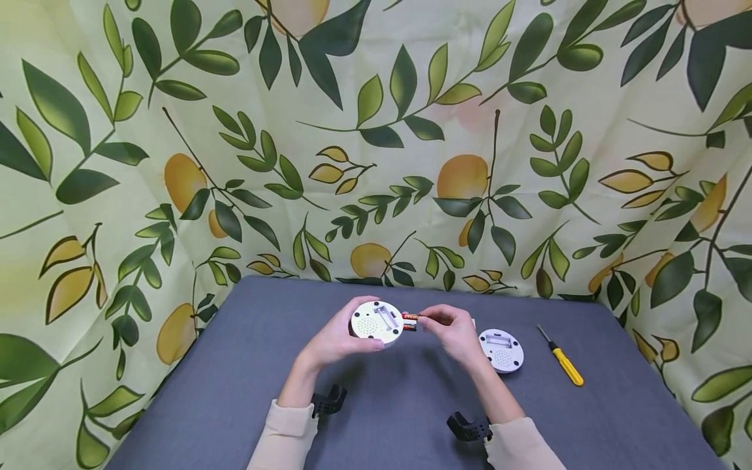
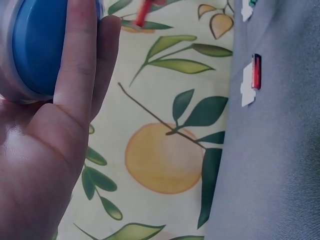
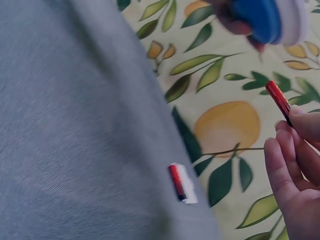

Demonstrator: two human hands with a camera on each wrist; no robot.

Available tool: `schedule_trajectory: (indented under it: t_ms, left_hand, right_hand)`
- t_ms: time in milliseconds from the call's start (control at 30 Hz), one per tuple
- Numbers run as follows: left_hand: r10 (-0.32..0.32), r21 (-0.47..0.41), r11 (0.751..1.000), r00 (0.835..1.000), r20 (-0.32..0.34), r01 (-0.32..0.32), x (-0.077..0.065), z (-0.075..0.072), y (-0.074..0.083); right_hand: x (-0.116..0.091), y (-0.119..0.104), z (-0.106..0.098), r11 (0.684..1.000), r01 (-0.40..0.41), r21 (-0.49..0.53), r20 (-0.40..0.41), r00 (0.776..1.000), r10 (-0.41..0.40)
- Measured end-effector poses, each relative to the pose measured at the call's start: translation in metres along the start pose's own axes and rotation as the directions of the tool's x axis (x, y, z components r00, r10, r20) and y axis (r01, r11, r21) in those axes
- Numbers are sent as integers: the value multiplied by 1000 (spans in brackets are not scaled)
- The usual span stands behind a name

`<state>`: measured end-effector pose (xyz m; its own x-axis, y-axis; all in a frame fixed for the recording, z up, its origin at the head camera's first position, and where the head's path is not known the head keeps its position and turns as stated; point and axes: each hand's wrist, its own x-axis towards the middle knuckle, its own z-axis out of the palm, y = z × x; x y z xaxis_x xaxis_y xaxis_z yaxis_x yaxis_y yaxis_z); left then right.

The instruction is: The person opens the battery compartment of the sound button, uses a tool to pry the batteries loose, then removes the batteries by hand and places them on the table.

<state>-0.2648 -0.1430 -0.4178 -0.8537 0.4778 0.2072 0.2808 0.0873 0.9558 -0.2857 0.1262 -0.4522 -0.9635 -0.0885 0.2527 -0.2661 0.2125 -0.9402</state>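
Observation:
My left hand (image 1: 337, 336) grips a round white device (image 1: 367, 324) by its edge, thumb in front. Its white back, with speaker holes and an open battery compartment (image 1: 386, 318), faces up toward the head camera; the left wrist view shows its blue side (image 2: 40, 47). Just right of it, my right hand (image 1: 454, 331) pinches a small red battery (image 3: 278, 100) between thumb and fingertips, one end pointing out toward the device. Another red battery (image 3: 176, 182) lies on the table beside a small white piece (image 3: 188, 184).
A second round white device (image 1: 501, 352) lies back-up on the grey table (image 1: 235, 391), right of my right hand. Farther right lies a screwdriver (image 1: 566, 367) with a yellow handle. A leaf-and-fruit patterned cloth (image 1: 376, 163) hangs behind the table.

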Motion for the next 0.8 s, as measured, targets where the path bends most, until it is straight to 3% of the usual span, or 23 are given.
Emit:
schedule_trajectory:
  t_ms: [433,633,800]
  left_hand:
    - [2,6,1000,1000,1,-2,-1,0,2]
    - [5,2,1000,1000,4,-5,-1,1,2]
    - [2,3,1000,1000,4,-2,-1,1,2]
  right_hand:
    - [10,32,16,983,-82,-167,-26,997,79]
    - [14,48,19,967,-82,-241,-20,997,80]
    - [17,57,22,961,-111,-254,-9,994,112]
